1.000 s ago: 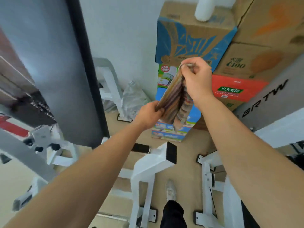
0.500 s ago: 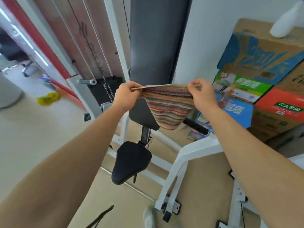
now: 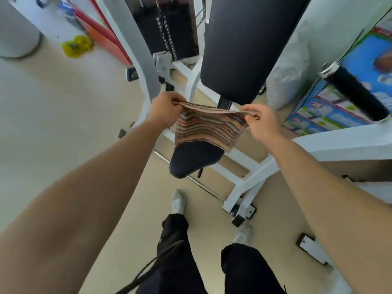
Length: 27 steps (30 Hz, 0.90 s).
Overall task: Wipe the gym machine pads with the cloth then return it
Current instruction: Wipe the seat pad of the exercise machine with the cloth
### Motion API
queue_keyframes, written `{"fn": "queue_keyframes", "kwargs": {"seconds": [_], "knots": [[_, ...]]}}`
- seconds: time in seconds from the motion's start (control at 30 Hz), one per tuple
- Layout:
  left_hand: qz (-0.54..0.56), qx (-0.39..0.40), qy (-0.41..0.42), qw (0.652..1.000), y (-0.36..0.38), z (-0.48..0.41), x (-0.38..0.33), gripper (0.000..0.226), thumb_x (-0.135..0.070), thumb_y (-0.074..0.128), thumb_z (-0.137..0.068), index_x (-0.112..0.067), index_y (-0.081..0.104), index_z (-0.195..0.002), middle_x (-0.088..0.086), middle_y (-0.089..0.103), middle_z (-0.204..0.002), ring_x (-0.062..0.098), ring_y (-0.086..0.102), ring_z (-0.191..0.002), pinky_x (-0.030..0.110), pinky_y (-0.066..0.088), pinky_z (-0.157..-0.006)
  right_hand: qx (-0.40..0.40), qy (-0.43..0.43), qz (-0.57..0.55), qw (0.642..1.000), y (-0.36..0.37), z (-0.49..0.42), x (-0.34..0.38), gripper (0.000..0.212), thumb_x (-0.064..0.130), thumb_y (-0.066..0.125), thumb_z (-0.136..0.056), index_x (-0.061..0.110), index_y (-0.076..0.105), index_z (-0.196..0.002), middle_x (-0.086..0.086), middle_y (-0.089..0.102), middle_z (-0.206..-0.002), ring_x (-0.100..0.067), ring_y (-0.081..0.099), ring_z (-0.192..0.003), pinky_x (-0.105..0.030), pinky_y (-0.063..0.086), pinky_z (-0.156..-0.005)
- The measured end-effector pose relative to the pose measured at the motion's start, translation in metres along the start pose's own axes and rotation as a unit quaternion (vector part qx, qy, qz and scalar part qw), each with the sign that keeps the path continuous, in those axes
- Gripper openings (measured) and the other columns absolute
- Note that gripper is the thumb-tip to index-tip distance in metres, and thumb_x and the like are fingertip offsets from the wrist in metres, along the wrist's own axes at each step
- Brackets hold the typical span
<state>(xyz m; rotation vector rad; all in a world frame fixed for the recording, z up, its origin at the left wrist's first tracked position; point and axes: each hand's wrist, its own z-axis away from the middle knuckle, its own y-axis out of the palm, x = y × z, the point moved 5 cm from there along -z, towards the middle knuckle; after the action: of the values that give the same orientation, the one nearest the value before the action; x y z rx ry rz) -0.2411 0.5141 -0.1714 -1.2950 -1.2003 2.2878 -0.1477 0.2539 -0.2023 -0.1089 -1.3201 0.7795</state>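
Nearest, at the bottom edge: black trousers [image 3: 176,264] and pale shoes [image 3: 178,201] planted on a beige floor [image 3: 63,115], with a thin black strap [image 3: 148,270] looping beside the left leg. Above those, two bare forearms reaching forward and converging. Between them, the cloth [image 3: 207,128], pinched at one top corner by the left hand [image 3: 164,111], with fingers curled in tight against the thumb around the edge. Pinched at the opposite top corner by the right hand [image 3: 263,122], with thumb and curled fingertips clamped on the fabric. Stretched taut along that top edge and hanging flat in wavy stripes of brown, red and grey, up in the air; impossible to tell whether touching either pad. Just behind and below the lower hem, the black seat pad [image 3: 195,160], partly hidden by the fabric. Further up, the tall black back pad [image 3: 248,45], rising tilted from a post just behind the top edge. Around both pads, the white machine frame [image 3: 250,185], with plate feet on the floor to the right. Further back, left of the back pad, a dark weight stack [image 3: 169,28]. Off to the right, a black handle grip [image 3: 358,94] in front of colourful cartons [image 3: 364,60], and a crumpled clear bag [image 3: 286,81] by the wall. Far left on the floor, something yellow [image 3: 77,46] and crumpled
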Motion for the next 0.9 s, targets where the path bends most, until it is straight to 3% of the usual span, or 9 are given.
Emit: {"fn": "queue_keyframes", "kwargs": {"seconds": [0.23, 0.37, 0.47, 0.67, 0.77, 0.83, 0.9], "knots": [[-0.041, 0.043, 0.019, 0.998, 0.054, -0.091, 0.072, 0.030, -0.013, 0.051, -0.088, -0.016, 0.074, -0.107, -0.002, 0.067, -0.098, 0.012, 0.055, -0.090, 0.022, 0.041, -0.080, -0.044, 0.040, 0.077, 0.995, 0.086, -0.077, -0.041, 0.027, 0.011, 0.048, -0.099, 0.017, 0.072, -0.112, 0.006, 0.063, -0.103, -0.010, 0.054, -0.095, -0.019, 0.038, -0.078], [-0.047, 0.028, 0.050, 0.997, 0.064, -0.135, 0.096, 0.028, -0.020, 0.052, -0.087, -0.018, 0.073, -0.106, -0.002, 0.071, -0.097, 0.013, 0.061, -0.083, 0.022, 0.046, -0.075, -0.067, 0.050, 0.074, 0.994, 0.114, -0.113, -0.053, 0.026, 0.013, 0.048, -0.096, 0.014, 0.069, -0.110, 0.004, 0.062, -0.100, -0.011, 0.056, -0.094, -0.018, 0.040, -0.073], [-0.094, 0.045, 0.091, 0.990, 0.085, -0.154, 0.127, 0.030, -0.021, 0.052, -0.088, -0.018, 0.071, -0.111, 0.001, 0.072, -0.106, 0.018, 0.064, -0.090, 0.027, 0.052, -0.081, -0.060, 0.068, 0.079, 0.993, 0.146, -0.126, -0.077, 0.028, 0.011, 0.047, -0.095, 0.014, 0.070, -0.110, 0.000, 0.064, -0.099, -0.015, 0.057, -0.092, -0.021, 0.038, -0.075], [-0.207, 0.189, 0.096, 0.955, 0.165, -0.136, 0.241, 0.031, -0.020, 0.054, -0.084, -0.016, 0.072, -0.109, 0.008, 0.068, -0.104, 0.030, 0.063, -0.093, 0.042, 0.055, -0.082, 0.022, 0.100, 0.121, 0.987, 0.237, -0.101, -0.169, 0.029, 0.012, 0.048, -0.099, 0.014, 0.068, -0.119, -0.004, 0.069, -0.114, -0.022, 0.062, -0.105, -0.023, 0.041, -0.083], [-0.243, 0.266, 0.115, 0.926, 0.198, -0.098, 0.281, 0.033, -0.036, 0.051, -0.082, -0.021, 0.074, -0.101, 0.002, 0.066, -0.098, 0.027, 0.062, -0.090, 0.044, 0.056, -0.077, 0.111, 0.136, 0.154, 0.973, 0.276, -0.068, -0.217, 0.026, 0.016, 0.048, -0.099, 0.016, 0.068, -0.117, -0.001, 0.068, -0.108, -0.021, 0.061, -0.100, -0.025, 0.042, -0.077], [-0.261, 0.228, 0.122, 0.930, 0.205, -0.085, 0.292, 0.042, -0.055, 0.043, -0.081, -0.027, 0.073, -0.092, -0.006, 0.065, -0.098, 0.022, 0.062, -0.087, 0.041, 0.056, -0.070, 0.129, 0.108, 0.210, 0.963, 0.290, -0.055, -0.231, 0.024, 0.025, 0.050, -0.097, 0.018, 0.070, -0.108, 0.001, 0.065, -0.097, -0.022, 0.059, -0.091, -0.027, 0.041, -0.067], [-0.244, 0.139, 0.130, 0.951, 0.210, -0.093, 0.288, 0.043, -0.054, 0.040, -0.088, -0.026, 0.072, -0.095, -0.005, 0.066, -0.102, 0.022, 0.062, -0.089, 0.039, 0.055, -0.069, 0.085, 0.033, 0.279, 0.956, 0.296, -0.063, -0.231, 0.027, 0.032, 0.051, -0.093, 0.020, 0.069, -0.107, -0.003, 0.062, -0.108, -0.027, 0.056, -0.100, -0.032, 0.045, -0.073]]}}
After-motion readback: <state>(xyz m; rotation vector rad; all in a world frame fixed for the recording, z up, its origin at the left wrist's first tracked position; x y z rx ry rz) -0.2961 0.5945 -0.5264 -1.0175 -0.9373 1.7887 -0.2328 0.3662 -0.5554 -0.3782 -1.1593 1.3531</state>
